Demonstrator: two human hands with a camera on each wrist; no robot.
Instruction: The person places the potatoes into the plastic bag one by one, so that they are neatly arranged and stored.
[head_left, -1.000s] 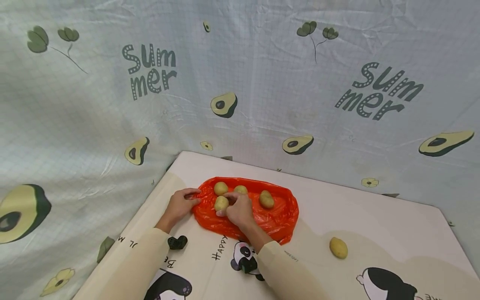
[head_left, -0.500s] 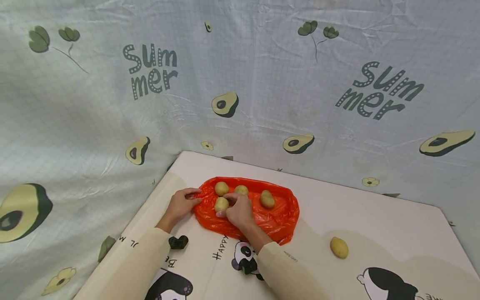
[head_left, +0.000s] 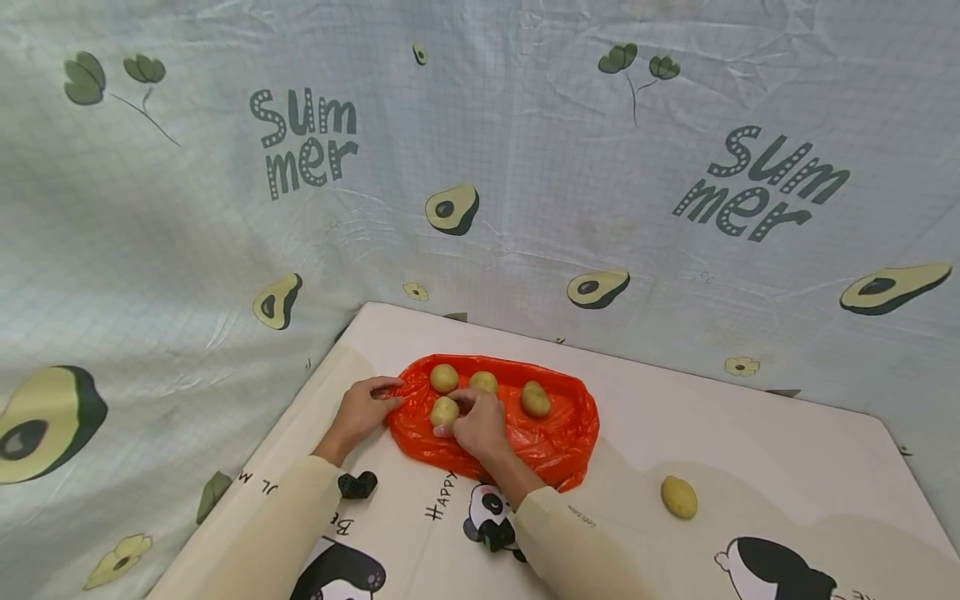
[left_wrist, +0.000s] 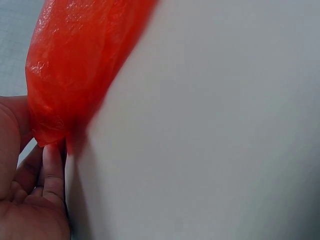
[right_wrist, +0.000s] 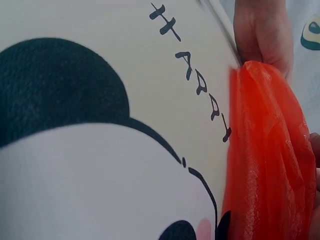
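A red plastic bag lies spread open on the table, its rim rolled round like a tray. Inside it are several potatoes: one at the back left, one beside it and a longer one at the right. My right hand reaches over the near rim and holds a round potato between thumb and fingers. At the bag's left end, my left hand grips the edge; the left wrist view shows the red plastic between thumb and fingers.
One more potato lies on the table to the right, outside the bag. The pale tabletop carries printed pandas and lettering. A printed cloth hangs behind and at the left, close to the table's edges.
Both hands stay in place, with the potato still in the right hand and the bag edge in the left. The whole view has shifted very slightly.
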